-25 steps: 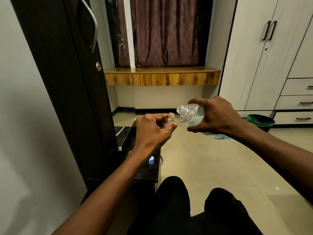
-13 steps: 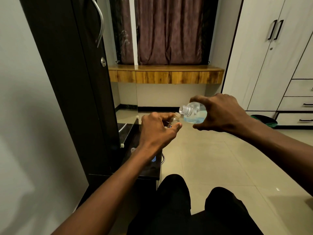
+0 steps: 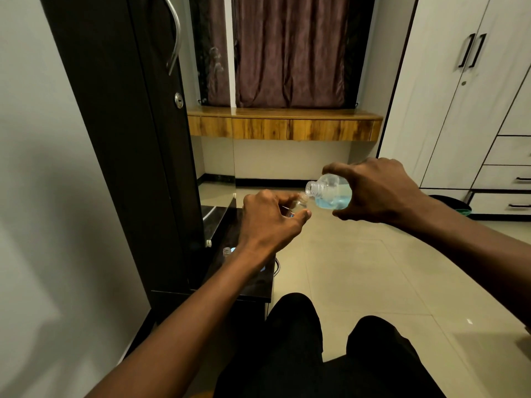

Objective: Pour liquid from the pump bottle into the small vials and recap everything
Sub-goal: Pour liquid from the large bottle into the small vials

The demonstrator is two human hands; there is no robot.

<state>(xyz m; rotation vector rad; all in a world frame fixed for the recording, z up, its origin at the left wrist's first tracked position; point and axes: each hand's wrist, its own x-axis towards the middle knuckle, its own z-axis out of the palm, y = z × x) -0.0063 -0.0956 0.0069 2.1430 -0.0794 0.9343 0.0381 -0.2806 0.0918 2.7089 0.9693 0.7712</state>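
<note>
Bottle [image 3: 330, 194] (uncapped, with blue liquid pooled along its lower side) is tipped nearly flat in mid-air, and the right hand [image 3: 379, 191] grips it round the body. Its open neck points left, just beside the mouth of a vial [image 3: 302, 200], which the left hand [image 3: 270, 221] pinches between thumb and curled fingers. Below the left wrist, a second vial [image 3: 227, 250] stands on a dark table [image 3: 258, 288].
</note>
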